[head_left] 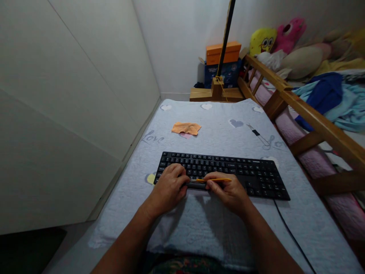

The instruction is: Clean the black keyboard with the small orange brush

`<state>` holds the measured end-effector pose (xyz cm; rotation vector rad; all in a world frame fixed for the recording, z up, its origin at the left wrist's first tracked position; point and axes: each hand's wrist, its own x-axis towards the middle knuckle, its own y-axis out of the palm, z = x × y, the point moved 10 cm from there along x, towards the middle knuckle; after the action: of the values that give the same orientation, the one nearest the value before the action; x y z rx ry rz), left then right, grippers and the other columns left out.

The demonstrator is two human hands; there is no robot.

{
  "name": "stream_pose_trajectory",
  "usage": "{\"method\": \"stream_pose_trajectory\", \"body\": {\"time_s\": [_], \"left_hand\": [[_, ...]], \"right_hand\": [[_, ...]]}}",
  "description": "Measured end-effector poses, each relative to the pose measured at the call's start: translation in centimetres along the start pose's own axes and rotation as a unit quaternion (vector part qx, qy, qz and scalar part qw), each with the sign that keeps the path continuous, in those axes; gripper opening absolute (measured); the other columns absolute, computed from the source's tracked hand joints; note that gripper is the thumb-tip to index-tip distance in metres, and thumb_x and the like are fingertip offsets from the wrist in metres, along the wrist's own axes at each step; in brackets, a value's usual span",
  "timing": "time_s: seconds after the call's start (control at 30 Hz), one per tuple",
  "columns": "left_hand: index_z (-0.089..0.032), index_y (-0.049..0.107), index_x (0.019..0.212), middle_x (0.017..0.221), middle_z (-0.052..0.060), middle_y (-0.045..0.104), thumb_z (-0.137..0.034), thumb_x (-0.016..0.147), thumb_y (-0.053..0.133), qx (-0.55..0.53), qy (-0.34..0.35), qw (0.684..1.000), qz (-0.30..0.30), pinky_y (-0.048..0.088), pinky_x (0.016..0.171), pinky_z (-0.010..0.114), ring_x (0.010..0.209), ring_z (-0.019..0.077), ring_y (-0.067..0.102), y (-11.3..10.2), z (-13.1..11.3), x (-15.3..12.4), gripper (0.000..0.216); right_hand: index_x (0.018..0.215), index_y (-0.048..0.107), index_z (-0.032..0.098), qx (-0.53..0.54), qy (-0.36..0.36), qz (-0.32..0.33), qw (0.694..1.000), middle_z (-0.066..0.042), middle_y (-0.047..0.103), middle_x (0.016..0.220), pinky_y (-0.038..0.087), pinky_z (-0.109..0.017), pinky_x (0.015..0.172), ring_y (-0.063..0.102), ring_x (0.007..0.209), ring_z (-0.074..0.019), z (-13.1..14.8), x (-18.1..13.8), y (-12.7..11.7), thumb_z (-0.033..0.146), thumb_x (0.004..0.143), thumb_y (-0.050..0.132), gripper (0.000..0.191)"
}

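A black keyboard [242, 171] lies across the light blue bedspread in front of me. My left hand [172, 184] is at its front left part, with curled fingers holding the edge and keys. In my right hand [226, 188] is a thin orange-handled brush [213, 180], pinched between thumb and fingers. Its pale tip points left, low over the front row of keys and close to my left fingertips. Whether the tip touches the keys is hard to tell. Behind the keyboard lies a crumpled orange cloth [186, 128]. A wire tool with a black middle [256, 133], resembling a keycap puller, rests at the back right.
The keyboard's cable [293, 234] runs off toward the front right. A wooden bed rail [322, 118] borders the right side, with plush toys and clothes beyond. A white wall panel [71, 114] stands on the left. Boxes [224, 53] and a dark pole [226, 38] are at the back.
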<state>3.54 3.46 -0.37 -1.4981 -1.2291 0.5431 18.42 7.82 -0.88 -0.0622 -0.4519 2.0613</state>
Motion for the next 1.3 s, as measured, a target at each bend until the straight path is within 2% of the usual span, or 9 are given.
{"method": "stream_pose_trajectory", "body": {"time_s": [0.17,0.33,0.5,0.63,0.8,0.87,0.97,1.07,1.3], "left_hand": [[-0.019,0.071,0.092,0.101,0.008,0.065,-0.004,0.079,0.066,-0.016,0.004,0.999,-0.033,0.053,0.091,0.044,0.102,0.0262,0.058,-0.2,0.1,-0.4,0.02],[-0.019,0.07,0.102,0.107,0.009,0.064,-0.008,0.083,0.063,-0.042,-0.001,0.995,-0.096,0.052,0.095,0.045,0.108,0.0261,0.058,-1.7,0.4,-0.9,0.022],[-0.023,0.07,0.105,0.113,0.009,0.063,-0.019,0.093,0.057,-0.042,-0.144,0.965,-0.217,0.049,0.102,0.047,0.113,0.0267,0.058,-4.1,4.5,-2.4,0.018],[-0.024,0.07,0.109,0.119,0.008,0.064,-0.029,0.096,0.054,-0.086,-0.262,0.927,-0.255,0.045,0.109,0.048,0.121,0.0274,0.058,-4.1,8.5,-4.1,0.021],[-0.024,0.068,0.117,0.125,0.008,0.066,-0.035,0.093,0.056,-0.165,-0.355,0.881,-0.265,0.048,0.107,0.045,0.12,0.0271,0.061,-2.5,12.0,-5.7,0.029],[-0.023,0.068,0.121,0.125,0.009,0.066,-0.036,0.092,0.057,-0.193,-0.381,0.867,-0.258,0.052,0.102,0.043,0.115,0.0264,0.063,-1.7,12.8,-6.0,0.034],[-0.022,0.067,0.125,0.123,0.009,0.068,-0.035,0.09,0.058,-0.217,-0.394,0.856,-0.254,0.054,0.097,0.041,0.111,0.0255,0.065,-0.9,13.2,-6.2,0.038],[-0.021,0.067,0.126,0.122,0.01,0.068,-0.034,0.089,0.059,-0.227,-0.397,0.852,-0.253,0.055,0.097,0.041,0.109,0.0254,0.065,-0.5,13.4,-6.3,0.04],[-0.022,0.068,0.125,0.121,0.009,0.07,-0.033,0.089,0.057,-0.219,-0.394,0.858,-0.245,0.055,0.095,0.041,0.107,0.0251,0.066,-0.2,13.4,-6.2,0.039]], "right_hand": [[0.083,0.076,0.019,-0.05,-0.007,-0.006,0.999,-0.005,0.078,0.08,0.052,-0.027,0.066,0.07,0.071,-0.0172,0.3,0.0,-1.3,0.021,0.084,0.058,0.018],[0.078,0.076,0.019,-0.059,0.033,0.001,0.998,-0.004,0.073,0.073,0.047,-0.026,0.06,0.066,0.066,-0.0169,-0.2,-0.5,-3.2,0.023,0.082,0.057,0.019],[0.073,0.074,0.019,-0.062,0.054,-0.003,0.997,-0.002,0.069,0.067,0.044,-0.026,0.057,0.062,0.063,-0.0166,-0.4,-1.0,-5.0,0.023,0.08,0.058,0.017],[0.068,0.071,0.021,-0.089,0.073,-0.03,0.993,-0.002,0.064,0.061,0.039,-0.027,0.051,0.056,0.056,-0.0164,-1.1,-1.6,-7.3,0.025,0.078,0.057,0.018],[0.067,0.07,0.022,-0.096,0.05,-0.143,0.984,-0.001,0.057,0.054,0.038,-0.028,0.047,0.051,0.05,-0.0159,-0.6,-2.6,-10.7,0.027,0.082,0.063,0.017],[0.075,0.074,0.022,-0.064,0.027,-0.129,0.989,-0.002,0.063,0.061,0.044,-0.027,0.052,0.058,0.056,-0.0169,0.0,-2.4,-10.0,0.028,0.085,0.064,0.016],[0.086,0.079,0.021,-0.019,0.007,-0.03,0.999,-0.004,0.071,0.073,0.051,-0.027,0.06,0.066,0.067,-0.0177,0.6,-1.7,-6.6,0.027,0.091,0.064,0.017],[0.092,0.081,0.02,-0.001,-0.003,0.027,1.0,-0.005,0.073,0.078,0.052,-0.027,0.065,0.067,0.07,-0.0165,0.9,-1.4,-4.0,0.027,0.093,0.065,0.018],[0.09,0.081,0.019,0.0,0.04,0.057,0.998,-0.006,0.076,0.081,0.054,-0.026,0.065,0.069,0.073,-0.0172,-0.7,-1.8,-3.2,0.032,0.093,0.068,0.019]]}}
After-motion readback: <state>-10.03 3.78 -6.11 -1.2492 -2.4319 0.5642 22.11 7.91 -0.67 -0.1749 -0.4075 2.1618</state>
